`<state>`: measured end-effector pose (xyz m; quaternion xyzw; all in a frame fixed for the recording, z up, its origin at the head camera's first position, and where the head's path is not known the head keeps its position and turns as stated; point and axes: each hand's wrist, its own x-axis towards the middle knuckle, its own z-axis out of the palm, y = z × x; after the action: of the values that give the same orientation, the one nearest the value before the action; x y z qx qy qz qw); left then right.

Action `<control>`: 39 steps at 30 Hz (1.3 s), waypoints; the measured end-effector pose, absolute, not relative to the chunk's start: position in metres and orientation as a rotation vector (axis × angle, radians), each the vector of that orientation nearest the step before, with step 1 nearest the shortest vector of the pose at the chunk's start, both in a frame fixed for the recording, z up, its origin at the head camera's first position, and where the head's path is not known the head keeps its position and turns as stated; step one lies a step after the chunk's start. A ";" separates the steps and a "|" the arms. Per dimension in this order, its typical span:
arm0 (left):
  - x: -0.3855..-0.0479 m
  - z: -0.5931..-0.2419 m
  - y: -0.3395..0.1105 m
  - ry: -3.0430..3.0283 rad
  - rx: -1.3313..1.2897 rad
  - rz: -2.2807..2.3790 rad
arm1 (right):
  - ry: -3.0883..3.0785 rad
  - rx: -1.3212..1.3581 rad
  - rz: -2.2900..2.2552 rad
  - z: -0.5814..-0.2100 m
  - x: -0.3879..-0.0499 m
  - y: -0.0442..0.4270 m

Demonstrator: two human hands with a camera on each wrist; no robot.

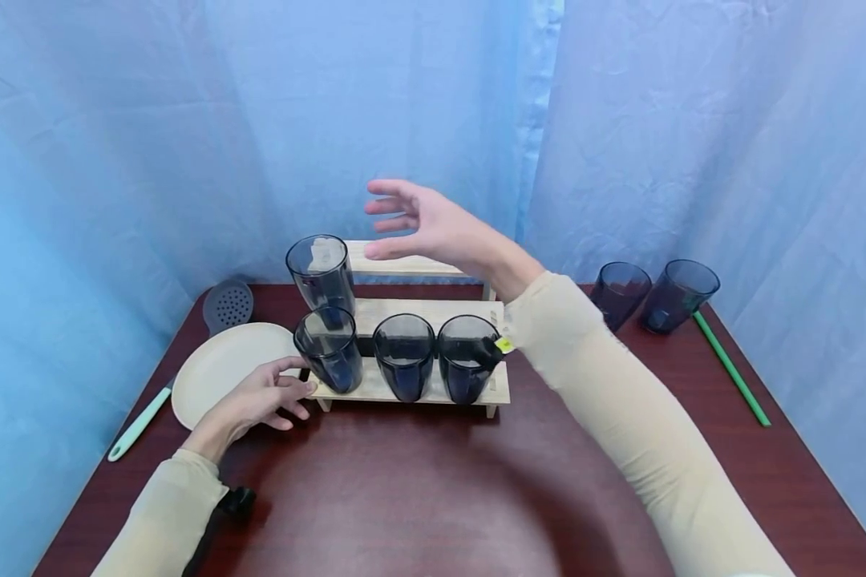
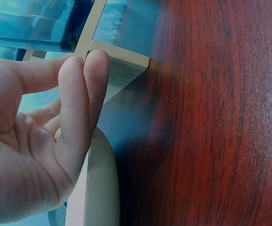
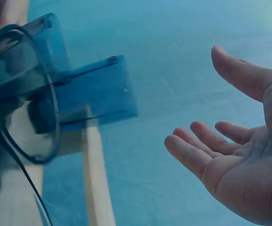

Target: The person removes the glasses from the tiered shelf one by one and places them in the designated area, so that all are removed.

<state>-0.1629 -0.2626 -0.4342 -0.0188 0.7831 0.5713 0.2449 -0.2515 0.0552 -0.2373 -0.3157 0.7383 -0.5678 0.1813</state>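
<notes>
A two-tier wooden rack (image 1: 404,390) carries several dark see-through glasses. Three stand along its front tier: a left glass (image 1: 329,353), a middle glass (image 1: 404,361) and a right glass (image 1: 466,365). Behind them, at the left end, another glass (image 1: 322,276) rises from the upper tier. My left hand (image 1: 260,393) is at the rack's front left corner, where thumb and fingertips pinch the board's end (image 2: 119,55). Raised above the rack's back, my right hand (image 1: 426,220) holds nothing; its fingers are spread from the thumb, apart from the rear glass.
Two more glasses (image 1: 619,292) (image 1: 678,296) stand at the table's back right, beside a green stick (image 1: 732,369). On the left lie a cream plate (image 1: 220,365), a grey slotted utensil head (image 1: 228,306) and a pale green handle (image 1: 140,423). Blue curtains (image 1: 433,104) hang around the table.
</notes>
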 end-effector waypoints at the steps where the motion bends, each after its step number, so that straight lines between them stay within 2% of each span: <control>1: -0.162 -0.434 -0.263 2.138 -0.052 1.560 | 2.097 -0.885 -1.585 -0.239 -0.253 0.049; 15: -0.156 -0.434 -0.267 2.150 -0.080 1.568 | 2.236 -0.789 -1.285 -0.264 -0.260 -0.002; 28: -0.174 -0.438 -0.250 2.131 -0.043 1.548 | 2.278 -0.741 -1.261 -0.275 -0.269 0.007; 39: -0.168 -0.436 -0.256 2.114 -0.045 1.559 | 2.326 -0.786 -1.185 -0.274 -0.268 -0.006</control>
<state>-0.1682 -0.2555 -0.4361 -0.0165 0.7782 0.5739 0.2546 -0.2676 -0.0060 -0.2739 -0.2820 0.8349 -0.4252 0.2064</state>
